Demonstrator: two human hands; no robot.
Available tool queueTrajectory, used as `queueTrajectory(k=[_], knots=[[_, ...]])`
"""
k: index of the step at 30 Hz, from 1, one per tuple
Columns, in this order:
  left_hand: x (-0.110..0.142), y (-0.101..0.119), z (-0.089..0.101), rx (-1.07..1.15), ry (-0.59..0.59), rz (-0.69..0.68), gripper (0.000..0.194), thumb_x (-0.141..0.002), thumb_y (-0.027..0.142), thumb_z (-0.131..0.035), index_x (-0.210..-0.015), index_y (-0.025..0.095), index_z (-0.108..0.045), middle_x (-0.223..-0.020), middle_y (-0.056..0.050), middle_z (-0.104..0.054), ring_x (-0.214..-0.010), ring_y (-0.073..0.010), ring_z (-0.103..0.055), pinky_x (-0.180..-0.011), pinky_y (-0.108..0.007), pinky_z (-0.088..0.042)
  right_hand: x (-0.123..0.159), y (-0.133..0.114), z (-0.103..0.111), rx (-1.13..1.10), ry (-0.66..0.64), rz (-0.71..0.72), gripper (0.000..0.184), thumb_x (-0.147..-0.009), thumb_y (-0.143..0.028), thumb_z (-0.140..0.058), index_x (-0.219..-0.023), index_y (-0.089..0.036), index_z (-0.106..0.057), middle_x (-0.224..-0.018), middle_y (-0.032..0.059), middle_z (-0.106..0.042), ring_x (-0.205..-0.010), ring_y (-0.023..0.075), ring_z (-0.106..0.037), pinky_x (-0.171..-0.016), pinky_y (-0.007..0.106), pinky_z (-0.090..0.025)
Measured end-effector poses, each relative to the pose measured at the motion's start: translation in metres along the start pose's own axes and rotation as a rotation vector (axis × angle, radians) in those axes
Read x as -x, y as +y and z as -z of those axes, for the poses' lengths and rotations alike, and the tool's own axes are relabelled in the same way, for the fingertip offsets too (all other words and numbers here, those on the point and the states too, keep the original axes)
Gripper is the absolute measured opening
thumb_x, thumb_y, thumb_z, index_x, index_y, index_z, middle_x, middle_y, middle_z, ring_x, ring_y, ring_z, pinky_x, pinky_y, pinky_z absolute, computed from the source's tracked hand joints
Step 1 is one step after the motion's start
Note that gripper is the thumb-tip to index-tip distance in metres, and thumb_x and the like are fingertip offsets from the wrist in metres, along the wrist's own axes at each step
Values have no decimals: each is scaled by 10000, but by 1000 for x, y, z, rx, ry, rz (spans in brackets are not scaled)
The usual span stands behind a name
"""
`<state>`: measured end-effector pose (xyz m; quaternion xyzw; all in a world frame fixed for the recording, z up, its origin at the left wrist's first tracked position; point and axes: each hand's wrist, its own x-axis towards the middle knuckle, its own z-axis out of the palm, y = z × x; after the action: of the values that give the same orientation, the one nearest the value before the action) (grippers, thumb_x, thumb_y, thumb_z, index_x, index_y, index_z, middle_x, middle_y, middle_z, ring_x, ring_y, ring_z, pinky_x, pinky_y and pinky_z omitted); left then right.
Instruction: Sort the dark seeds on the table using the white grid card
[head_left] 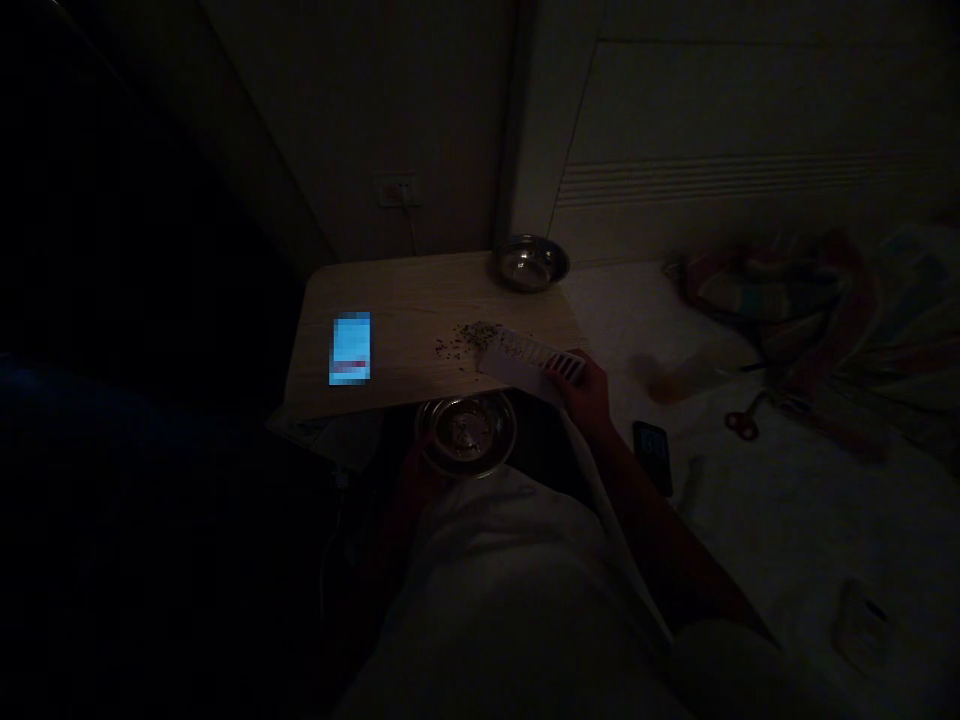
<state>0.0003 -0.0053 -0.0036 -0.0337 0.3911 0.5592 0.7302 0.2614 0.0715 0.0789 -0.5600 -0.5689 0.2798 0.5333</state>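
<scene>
The room is very dark. My right hand [589,392] is closed round the near end of a white slotted plastic strip [525,372], whose exact kind I cannot make out. The strip's far end rests at a scatter of small dark bits [480,335] on the small wooden table [405,290], and some bits appear to lie on the strip. Below the table's front edge, my left hand [426,465] grips the left rim of a shiny metal bowl [469,435]. Its fingers are dim and partly hidden. A few small pieces seem to lie in the bowl.
A second metal bowl [531,265] stands at the table's back right corner. A lit phone screen [350,348] lies at left. Beside my right arm are a dark phone [652,458], red-handled scissors [742,424] and rumpled cloth [780,285]. A wall socket [395,190] holds a plug.
</scene>
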Motion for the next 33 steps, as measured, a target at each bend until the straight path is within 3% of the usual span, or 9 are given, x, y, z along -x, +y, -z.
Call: queueTrajectory(k=[12, 18, 22, 33], knots=[[-3, -1, -9, -43, 58, 46, 276, -778, 219, -565, -1022, 110, -633, -970, -103, -699, -1088, -253, -577, -959, -377, -434, -5, 3, -5, -45, -60, -5, 214, -690, -347, -652, -815, -186, -588, -715, -12, -585, -639, 131, -509, -600, 254, -412], [1, 1, -7, -50, 29, 2, 294, -754, 150, -574, -1040, 186, -635, -948, -50, -711, -1089, -217, -581, -948, -331, -442, -4, -1, -4, -42, -113, -9, 213, -696, -354, -648, -808, -187, -580, -692, -20, -571, -619, 124, -494, -577, 245, -398], [-1, -1, -9, -56, 16, 42, 285, -776, 229, -568, -1040, 145, -636, -947, -82, -709, -1032, -252, -611, -927, -384, -458, -3, -3, -3, -35, -136, -4, 208, -687, -339, -651, -809, -186, -581, -684, -22, -573, -612, 124, -496, -576, 249, -397], [-6, -1, -9, -48, 59, 44, 334, -768, 204, -571, -1090, 128, -616, -949, -86, -707, -1038, -237, -608, -938, -363, -451, 3, -7, -6, -77, -259, -42, 239, -660, -347, -678, -810, -187, -583, -687, -24, -570, -615, 118, -498, -572, 241, -398]])
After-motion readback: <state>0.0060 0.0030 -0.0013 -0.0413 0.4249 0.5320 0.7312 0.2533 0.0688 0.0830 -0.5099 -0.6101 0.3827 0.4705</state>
